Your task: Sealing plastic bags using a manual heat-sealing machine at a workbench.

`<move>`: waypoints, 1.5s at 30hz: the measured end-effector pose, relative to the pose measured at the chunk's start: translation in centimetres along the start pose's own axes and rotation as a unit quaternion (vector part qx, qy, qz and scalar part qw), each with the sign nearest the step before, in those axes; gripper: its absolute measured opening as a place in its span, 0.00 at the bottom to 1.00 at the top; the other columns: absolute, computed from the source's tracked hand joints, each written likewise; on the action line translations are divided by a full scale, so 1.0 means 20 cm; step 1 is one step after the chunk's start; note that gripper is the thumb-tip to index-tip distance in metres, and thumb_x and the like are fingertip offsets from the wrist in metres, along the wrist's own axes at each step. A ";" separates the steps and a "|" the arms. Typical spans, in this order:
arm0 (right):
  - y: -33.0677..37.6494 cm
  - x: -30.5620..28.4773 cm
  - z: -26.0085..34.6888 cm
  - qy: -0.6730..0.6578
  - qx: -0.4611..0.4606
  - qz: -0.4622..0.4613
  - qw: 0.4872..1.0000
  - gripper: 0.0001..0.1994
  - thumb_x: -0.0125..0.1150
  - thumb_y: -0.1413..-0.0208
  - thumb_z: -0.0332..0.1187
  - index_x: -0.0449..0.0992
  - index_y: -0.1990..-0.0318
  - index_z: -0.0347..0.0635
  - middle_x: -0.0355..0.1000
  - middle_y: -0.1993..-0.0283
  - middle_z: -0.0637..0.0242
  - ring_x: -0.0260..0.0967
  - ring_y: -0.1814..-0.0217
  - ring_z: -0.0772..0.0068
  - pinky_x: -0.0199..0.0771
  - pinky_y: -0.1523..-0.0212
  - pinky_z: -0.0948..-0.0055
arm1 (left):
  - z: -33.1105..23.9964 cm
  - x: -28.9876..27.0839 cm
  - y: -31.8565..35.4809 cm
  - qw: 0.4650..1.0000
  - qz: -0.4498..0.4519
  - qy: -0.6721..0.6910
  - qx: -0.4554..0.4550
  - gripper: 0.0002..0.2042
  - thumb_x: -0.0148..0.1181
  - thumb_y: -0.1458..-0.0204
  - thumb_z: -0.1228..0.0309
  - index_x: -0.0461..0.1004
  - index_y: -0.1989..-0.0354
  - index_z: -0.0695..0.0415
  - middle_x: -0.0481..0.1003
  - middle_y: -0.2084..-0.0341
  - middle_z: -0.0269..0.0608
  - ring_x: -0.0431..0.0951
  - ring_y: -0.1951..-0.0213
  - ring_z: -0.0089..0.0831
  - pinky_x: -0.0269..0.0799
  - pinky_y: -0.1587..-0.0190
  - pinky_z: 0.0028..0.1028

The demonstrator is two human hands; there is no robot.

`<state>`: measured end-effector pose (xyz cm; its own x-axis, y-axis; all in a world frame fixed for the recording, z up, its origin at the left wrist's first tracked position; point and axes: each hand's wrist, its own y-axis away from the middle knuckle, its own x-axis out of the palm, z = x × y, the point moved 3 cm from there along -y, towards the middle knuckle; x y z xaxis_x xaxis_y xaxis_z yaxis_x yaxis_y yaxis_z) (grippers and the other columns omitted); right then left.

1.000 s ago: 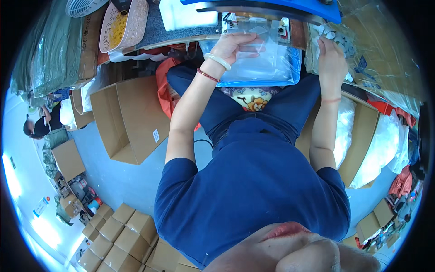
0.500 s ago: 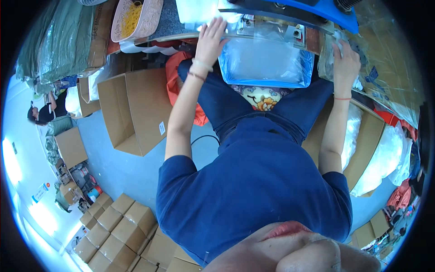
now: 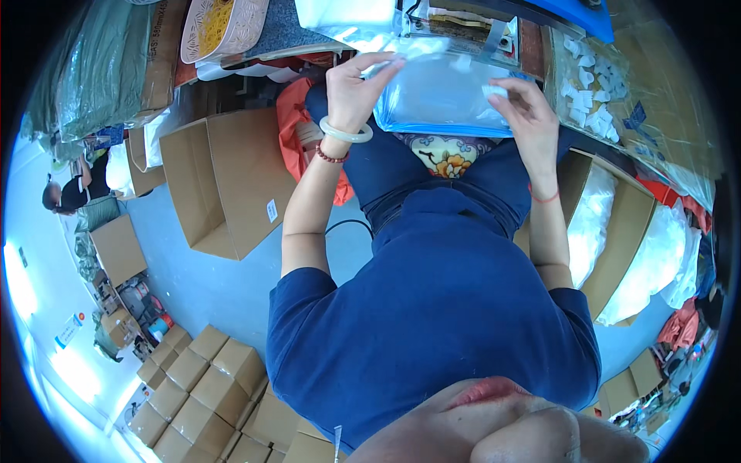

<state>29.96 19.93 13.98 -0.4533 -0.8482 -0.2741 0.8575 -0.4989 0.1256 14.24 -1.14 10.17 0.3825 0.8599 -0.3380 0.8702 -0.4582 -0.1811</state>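
Note:
My left hand [image 3: 356, 91] pinches the edge of a clear plastic bag [image 3: 423, 49] at the bench's front edge, thumb and forefinger together. To its right, my right hand [image 3: 531, 116] holds a small white ribbed plastic piece [image 3: 494, 91] between thumb and fingertips. Below and between both hands, a container with a blue plastic liner [image 3: 444, 130] sits at my lap, with clear plastic in it. Several similar small white pieces [image 3: 593, 85] lie in a loose pile on the bench to the right of my right hand.
A blue machine part [image 3: 575, 17] overhangs the bench at the far right. At the far left stands a white basket [image 3: 248, 29] of yellow rubber bands [image 3: 216, 23]. An open carton [image 3: 251, 185] is on the floor at my left; another [image 3: 625, 231] with white bags is at my right.
My right hand has moved left from the pile of white pieces, bringing one piece over the blue-lined container. My left hand has gone from fingers outstretched to pinching the clear bag.

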 end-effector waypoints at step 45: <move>-0.30 -0.48 -0.33 0.586 -0.118 -0.111 0.794 0.16 0.55 0.41 0.31 0.73 0.45 0.50 0.73 0.53 0.56 0.72 0.51 0.51 0.74 0.55 0.59 | 0.15 0.40 -0.23 0.836 0.179 0.433 -0.286 0.13 0.58 0.41 0.73 0.75 0.52 0.68 0.79 0.57 0.48 0.80 0.56 0.32 0.77 0.53 0.28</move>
<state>30.76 32.21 9.55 -0.1805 0.0732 -0.9808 0.8721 -0.4492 -0.1940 12.36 7.09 5.49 0.5160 0.6447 0.5640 0.5636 -0.7514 0.3431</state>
